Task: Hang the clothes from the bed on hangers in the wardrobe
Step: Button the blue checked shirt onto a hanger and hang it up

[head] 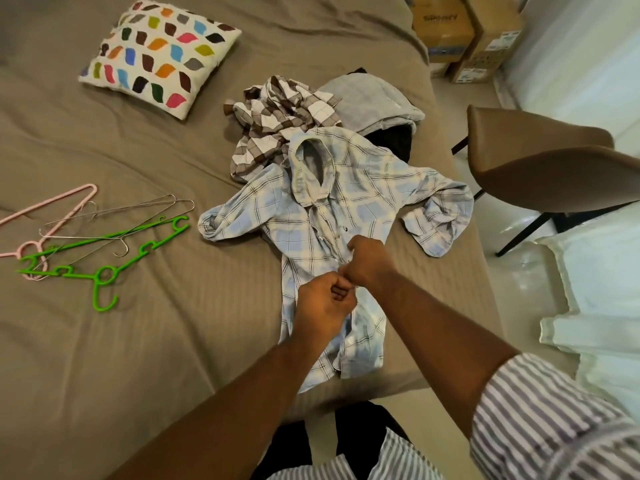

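Head view: left hand (320,303) and right hand (367,264) are pinching the blue shirt (349,202), brown checked shirt (273,116) crowding its collar.

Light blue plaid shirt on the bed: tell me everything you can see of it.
The light blue plaid shirt looks like thin woven cloth, pale blue and cream checks with dark lines. It lies front up on the bed, collar open, both sleeves spread and crumpled. Small pale buttons run down its front. The left hand and right hand pinch the placket midway. Its collar end overlaps the brown checked shirt.
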